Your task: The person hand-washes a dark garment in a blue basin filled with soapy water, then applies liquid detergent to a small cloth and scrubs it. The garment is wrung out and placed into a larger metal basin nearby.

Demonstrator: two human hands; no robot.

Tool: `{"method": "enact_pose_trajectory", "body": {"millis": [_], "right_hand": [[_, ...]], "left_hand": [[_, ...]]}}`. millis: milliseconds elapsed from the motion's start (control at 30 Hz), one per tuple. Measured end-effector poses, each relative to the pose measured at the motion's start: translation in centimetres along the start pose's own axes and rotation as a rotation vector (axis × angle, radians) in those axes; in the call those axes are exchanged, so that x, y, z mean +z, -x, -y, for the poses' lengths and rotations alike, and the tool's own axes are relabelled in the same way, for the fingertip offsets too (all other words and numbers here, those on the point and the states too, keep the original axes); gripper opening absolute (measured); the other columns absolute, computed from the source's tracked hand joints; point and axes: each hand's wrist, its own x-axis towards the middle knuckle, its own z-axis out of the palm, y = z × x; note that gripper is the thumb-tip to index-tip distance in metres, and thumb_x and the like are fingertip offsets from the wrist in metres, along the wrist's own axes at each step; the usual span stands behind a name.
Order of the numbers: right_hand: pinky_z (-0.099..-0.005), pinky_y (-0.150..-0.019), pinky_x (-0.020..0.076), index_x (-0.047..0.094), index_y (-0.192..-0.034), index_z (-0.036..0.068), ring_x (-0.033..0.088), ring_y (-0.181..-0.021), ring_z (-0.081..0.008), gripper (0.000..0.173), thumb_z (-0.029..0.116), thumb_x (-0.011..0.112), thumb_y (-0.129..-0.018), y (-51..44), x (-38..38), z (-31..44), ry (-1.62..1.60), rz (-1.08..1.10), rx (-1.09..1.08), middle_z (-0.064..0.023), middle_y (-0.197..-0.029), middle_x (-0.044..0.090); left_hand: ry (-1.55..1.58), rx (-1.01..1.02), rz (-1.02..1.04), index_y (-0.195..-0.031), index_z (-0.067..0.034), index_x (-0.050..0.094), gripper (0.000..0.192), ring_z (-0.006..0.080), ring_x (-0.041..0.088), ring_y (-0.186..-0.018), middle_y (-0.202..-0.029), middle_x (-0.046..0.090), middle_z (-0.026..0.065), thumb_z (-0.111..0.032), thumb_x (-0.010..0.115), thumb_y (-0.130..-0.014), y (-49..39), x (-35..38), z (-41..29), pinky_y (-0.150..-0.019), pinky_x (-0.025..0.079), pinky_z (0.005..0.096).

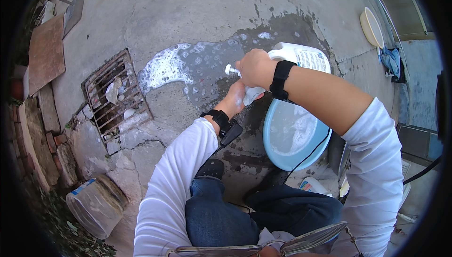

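Observation:
My right hand (257, 68) is closed around a white pump-like fitting, with its capped end (230, 69) sticking out to the left. A large white plastic jug (312, 59) with a printed label lies just behind my right wrist. Whether the fitting belongs to the jug is hidden by that hand. Just below, my left hand (233, 98) holds a crumpled white item (251, 95), perhaps a cloth, and shows some suds. A light blue basin (270, 151) of foamy water sits on the ground under my right forearm.
Suds (166, 68) spread over wet concrete towards a rusty metal drain grate (113, 96). Broken concrete edges the grate. At left lie stone blocks (37, 140) and a clear plastic tub (93, 207). A cream basin (371, 27) leans at the right. A dark cable crosses the blue basin.

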Motion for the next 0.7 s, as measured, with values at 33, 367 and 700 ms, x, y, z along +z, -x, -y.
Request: {"method": "enact_pose_trajectory", "body": {"millis": [33,367,700], "right_hand": [[-0.0365,-0.078,0.0536,0.071,-0.108,0.011,0.069,-0.093,-0.0272,0.034,0.021,0.065,-0.076,0.2,0.0,-0.3,-0.07,-0.021,0.024,-0.0106,-0.102,0.071],[-0.0436,-0.079,0.0514,0.056,-0.111,0.004,0.066,-0.092,-0.0355,0.04,0.036,0.056,-0.086,3.4,-1.0,-4.3,-0.215,-0.285,-0.132,-0.0169,-0.095,0.068],[-0.0446,-0.086,0.0491,0.056,-0.12,0.006,0.062,-0.1,-0.0384,0.043,0.033,0.058,-0.086,3.7,-1.3,-5.3,-0.372,-0.355,-0.147,-0.0231,-0.11,0.059]], "left_hand": [[0.004,-0.005,0.005,-0.126,-0.006,0.048,0.034,0.0254,0.065,-0.101,-0.116,0.062,0.0123,-0.024,0.037,-0.1,0.1,0.0,-0.2,-0.082,0.057,0.041],[-0.29,0.241,0.011,-0.132,-0.011,0.041,0.048,0.0261,0.059,-0.107,-0.12,0.055,0.0098,-0.008,0.052,-0.085,2.8,0.4,-4.4,-0.085,0.055,0.0467],[-0.442,0.565,0.016,-0.117,-0.004,0.059,0.041,0.0094,0.061,-0.09,-0.103,0.065,0.0013,-0.015,0.076,-0.083,2.2,0.4,-5.9,-0.078,0.05,0.0257]]}}
